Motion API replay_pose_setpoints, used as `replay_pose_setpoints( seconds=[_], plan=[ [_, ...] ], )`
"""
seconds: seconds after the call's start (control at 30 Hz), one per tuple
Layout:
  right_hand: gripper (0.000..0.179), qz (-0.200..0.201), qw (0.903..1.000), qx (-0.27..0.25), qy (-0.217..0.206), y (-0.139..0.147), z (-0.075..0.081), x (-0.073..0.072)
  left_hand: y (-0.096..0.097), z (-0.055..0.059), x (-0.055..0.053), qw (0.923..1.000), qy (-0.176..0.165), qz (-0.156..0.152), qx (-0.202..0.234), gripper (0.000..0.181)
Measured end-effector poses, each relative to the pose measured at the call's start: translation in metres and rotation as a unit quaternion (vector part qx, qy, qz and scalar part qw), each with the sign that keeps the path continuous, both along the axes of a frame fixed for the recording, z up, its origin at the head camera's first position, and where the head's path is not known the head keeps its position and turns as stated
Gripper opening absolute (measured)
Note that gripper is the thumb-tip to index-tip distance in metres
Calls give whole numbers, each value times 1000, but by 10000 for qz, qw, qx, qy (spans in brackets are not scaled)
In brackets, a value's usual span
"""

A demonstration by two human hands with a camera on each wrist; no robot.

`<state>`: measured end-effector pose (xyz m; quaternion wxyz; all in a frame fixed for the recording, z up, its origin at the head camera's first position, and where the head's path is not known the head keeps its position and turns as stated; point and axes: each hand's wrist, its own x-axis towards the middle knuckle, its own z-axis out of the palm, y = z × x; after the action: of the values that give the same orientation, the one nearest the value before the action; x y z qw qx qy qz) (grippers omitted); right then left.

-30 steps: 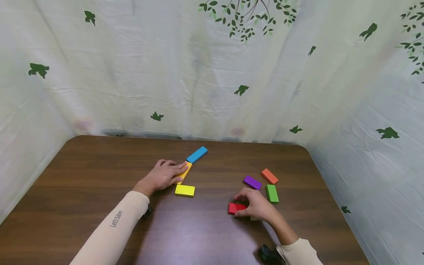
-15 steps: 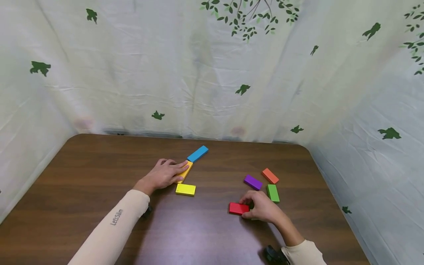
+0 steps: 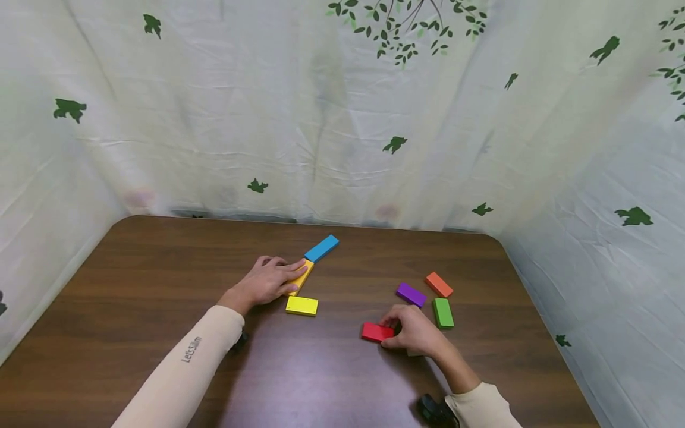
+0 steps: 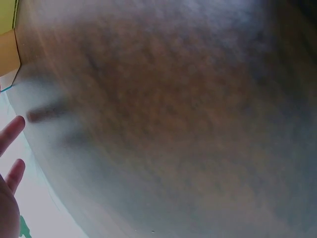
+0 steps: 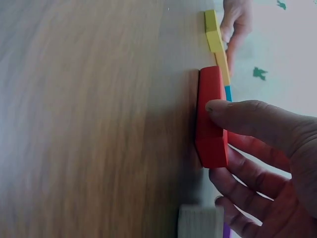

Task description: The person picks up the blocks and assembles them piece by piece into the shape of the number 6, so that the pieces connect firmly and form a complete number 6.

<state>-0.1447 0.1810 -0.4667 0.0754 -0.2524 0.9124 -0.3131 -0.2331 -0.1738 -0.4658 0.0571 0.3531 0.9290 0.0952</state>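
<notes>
- My right hand (image 3: 412, 329) pinches a red oblong wooden-looking block (image 3: 373, 331).
- Left hand (image 3: 262, 284), fingers straight, touches an amber one (image 3: 306, 277) nearer the desk's (image 3: 176, 261) far edge.
- Likely positioning red; next, guide steadily.

left sleeve (image 3: 182, 371): cream, close-fitting, ends just behind left hand (image 3: 264, 281) | print (image 3: 191, 349): dark, reads like "Let'sSlim", farther back along sleeve | left wrist unit (image 3: 241, 342): dark, mostly hidden | right sleeve (image 3: 484, 407): cream, ends well behind right hand (image 3: 414, 333) | right wrist unit (image 3: 436, 411): black, chunky, beside sleeve end
</notes>
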Motion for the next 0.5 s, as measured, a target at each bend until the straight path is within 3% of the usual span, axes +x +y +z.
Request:
replay_pose_setpoints(
  seconds=[0.5],
  plan=[
    [27,-66,9998,0,170,-36,-1,-5,1,3,1,10000,49,-5,-62,56]
  ],
)
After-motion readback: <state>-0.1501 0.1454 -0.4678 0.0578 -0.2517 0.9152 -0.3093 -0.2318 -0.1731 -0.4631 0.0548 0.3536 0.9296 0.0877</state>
